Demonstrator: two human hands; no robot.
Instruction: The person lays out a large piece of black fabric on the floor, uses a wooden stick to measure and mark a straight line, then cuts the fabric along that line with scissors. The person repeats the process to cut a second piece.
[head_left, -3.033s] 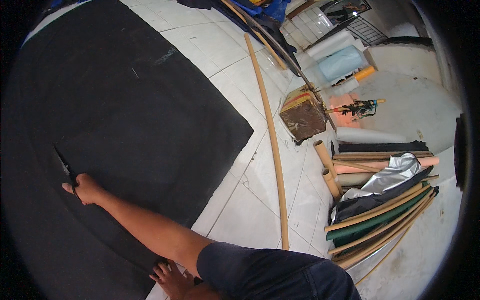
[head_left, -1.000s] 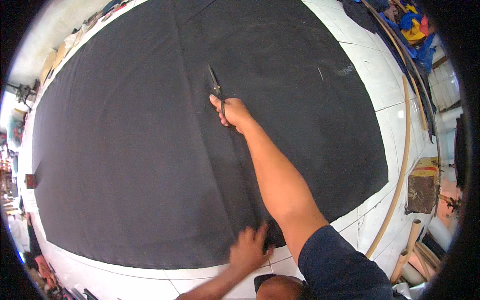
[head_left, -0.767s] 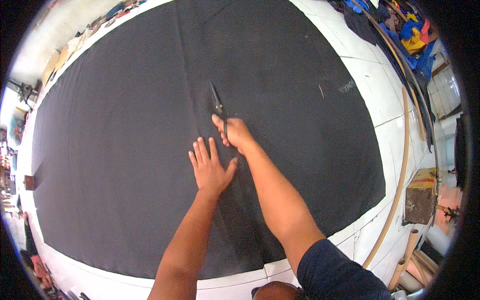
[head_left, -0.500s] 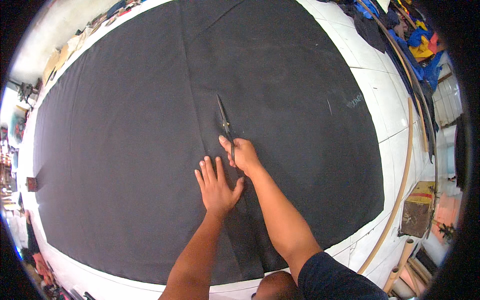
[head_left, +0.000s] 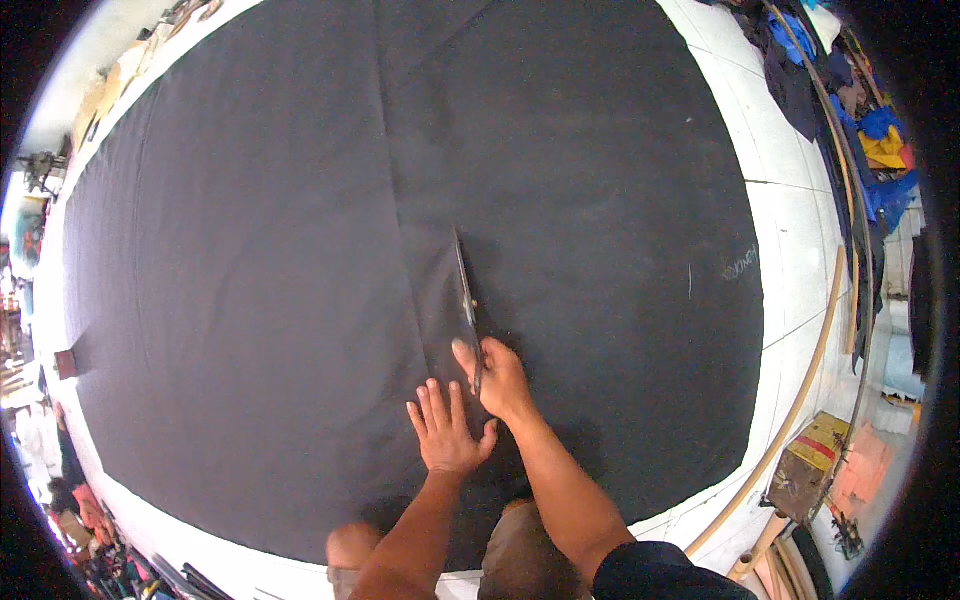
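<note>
A large sheet of black cloth (head_left: 250,250) lies spread out, with a long crease or fold line running from the far edge toward me. My right hand (head_left: 503,378) is closed round the handles of a pair of dark scissors (head_left: 467,290). Their blades point away from me, over the cloth, and look nearly together. Beside it on the left, my left hand (head_left: 446,435) presses flat on the cloth, fingers spread, its thumb close below the scissors' handles. Whether the lower blade is under the cloth, I cannot tell.
White tiles (head_left: 790,230) surround the cloth. To the right are a long curved strip (head_left: 800,400), a yellow-and-brown box (head_left: 810,460), cardboard tubes (head_left: 757,548) and heaped coloured cloth (head_left: 885,150). A small dark block (head_left: 65,364) sits at the left edge. My knees (head_left: 525,550) are at the near edge.
The whole scene sits lower in the picture, and my knees show more at the near edge. The scissors stay in my right hand; my left hand remains flat on the cloth.
</note>
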